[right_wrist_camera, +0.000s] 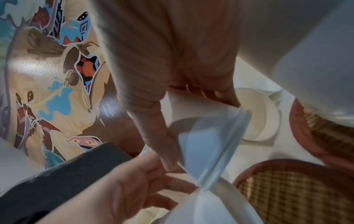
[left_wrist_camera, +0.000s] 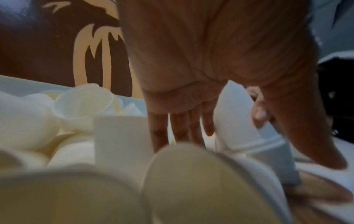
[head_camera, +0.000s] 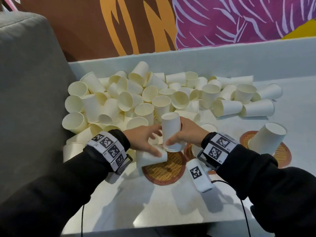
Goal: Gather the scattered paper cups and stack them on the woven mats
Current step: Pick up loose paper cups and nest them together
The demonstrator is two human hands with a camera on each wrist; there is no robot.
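Right hand (head_camera: 183, 134) grips inverted cup (head_camera: 171, 130) above mat (head_camera: 164, 170).

Pale table (head_camera: 171, 202) filling the lower and middle frame, heaped with loose paper cups (head_camera: 136, 100) at upper left and centre, round woven mats (head_camera: 164, 170) lower centre and right, one upturned cup (head_camera: 266, 139) on the right mat (head_camera: 282, 156).

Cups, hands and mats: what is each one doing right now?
Held cup: upside down, gripped by the right hand.
Left hand: fingers spread, thumb resting on the lying cup.
Lying cup: on its side, partly on the near mat.
Right cup stack: upside down, tilted, on the right mat.
Cup pile: loose, jumbled, mostly on their sides.
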